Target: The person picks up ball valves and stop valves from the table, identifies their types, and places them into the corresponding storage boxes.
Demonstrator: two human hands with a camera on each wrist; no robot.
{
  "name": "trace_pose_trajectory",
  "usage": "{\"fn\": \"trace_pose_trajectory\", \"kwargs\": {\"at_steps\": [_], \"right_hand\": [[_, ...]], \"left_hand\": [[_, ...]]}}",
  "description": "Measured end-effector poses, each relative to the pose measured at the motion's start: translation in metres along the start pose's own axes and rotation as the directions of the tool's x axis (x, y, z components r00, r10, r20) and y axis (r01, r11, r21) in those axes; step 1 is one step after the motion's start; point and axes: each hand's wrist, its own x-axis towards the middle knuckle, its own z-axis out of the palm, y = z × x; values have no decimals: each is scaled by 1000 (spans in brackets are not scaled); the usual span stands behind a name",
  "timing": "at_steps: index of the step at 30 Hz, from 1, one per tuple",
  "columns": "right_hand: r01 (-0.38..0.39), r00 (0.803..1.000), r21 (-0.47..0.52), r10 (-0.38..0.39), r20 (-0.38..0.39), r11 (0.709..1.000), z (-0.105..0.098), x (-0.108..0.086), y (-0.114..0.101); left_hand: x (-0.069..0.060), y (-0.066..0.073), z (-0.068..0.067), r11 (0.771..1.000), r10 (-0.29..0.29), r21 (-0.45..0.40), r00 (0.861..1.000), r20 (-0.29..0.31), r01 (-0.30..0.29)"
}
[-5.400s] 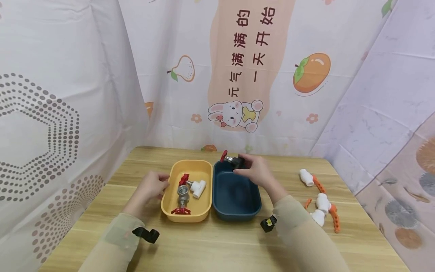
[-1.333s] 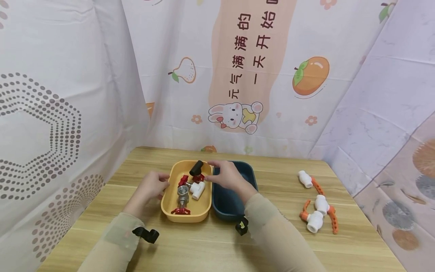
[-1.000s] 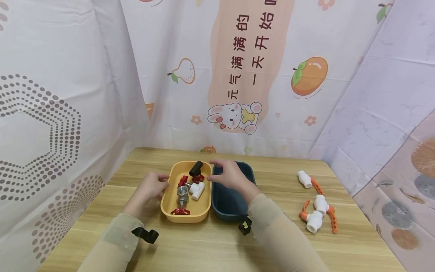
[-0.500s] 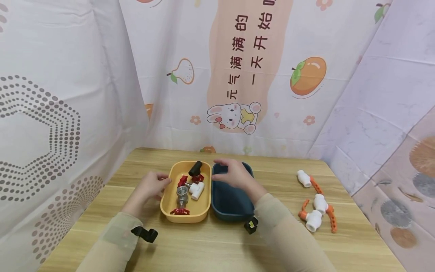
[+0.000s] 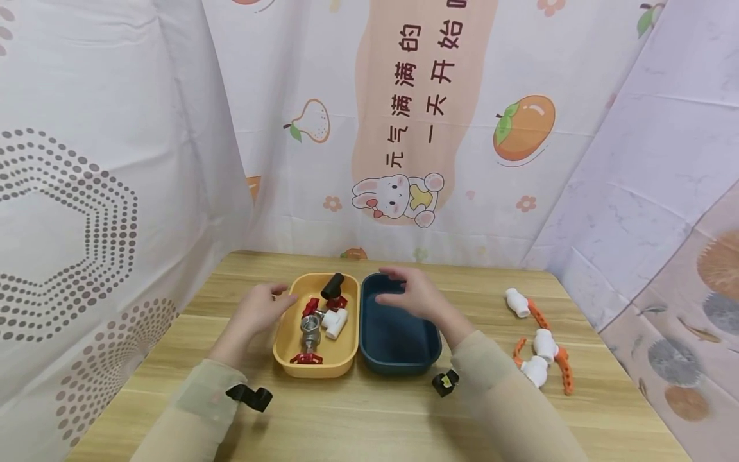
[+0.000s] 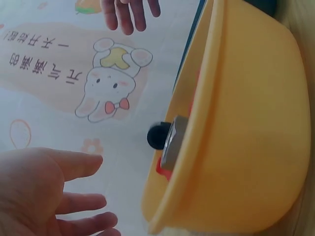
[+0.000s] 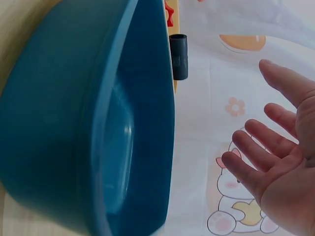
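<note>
My left hand (image 5: 262, 307) hovers at the left rim of the yellow bin (image 5: 283, 360), fingers spread and holding nothing; the left wrist view shows a gap between it and the bin wall (image 6: 256, 113). Inside the bin lie a metal valve with a red handwheel (image 5: 310, 337), a white tee fitting (image 5: 336, 323) with a red wheel, and a black fitting (image 5: 332, 286) with a red wheel at the back. Over the blue bin (image 5: 398, 369) is my right hand (image 5: 424, 296), empty, with loosely extended fingers. Nothing is visible inside the blue bin.
On the table's right side lie several white valves with orange handles, one at the back (image 5: 518, 303), one in the middle (image 5: 544, 345) and one partly behind the right sleeve (image 5: 535, 370). A printed curtain (image 5: 323, 237) hangs behind the table.
The black fitting, earlier held over the blue bin, now lies in the yellow bin. My right hand has moved rightward from the yellow bin's edge. My left hand has lifted slightly from the rim.
</note>
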Motion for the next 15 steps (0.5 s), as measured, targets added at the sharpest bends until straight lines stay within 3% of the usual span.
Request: {"fn": "trace_pose_trajectory", "kwargs": {"at_steps": [5, 15], "right_hand": [[7, 1000, 13, -7, -14, 1000, -9, -7, 6], [23, 998, 66, -19, -53, 998, -30, -22, 12]], "left_hand": [[-4, 12, 1, 999, 4, 32, 1000, -19, -3], [-5, 27, 3, 995, 95, 45, 991, -99, -91]]}}
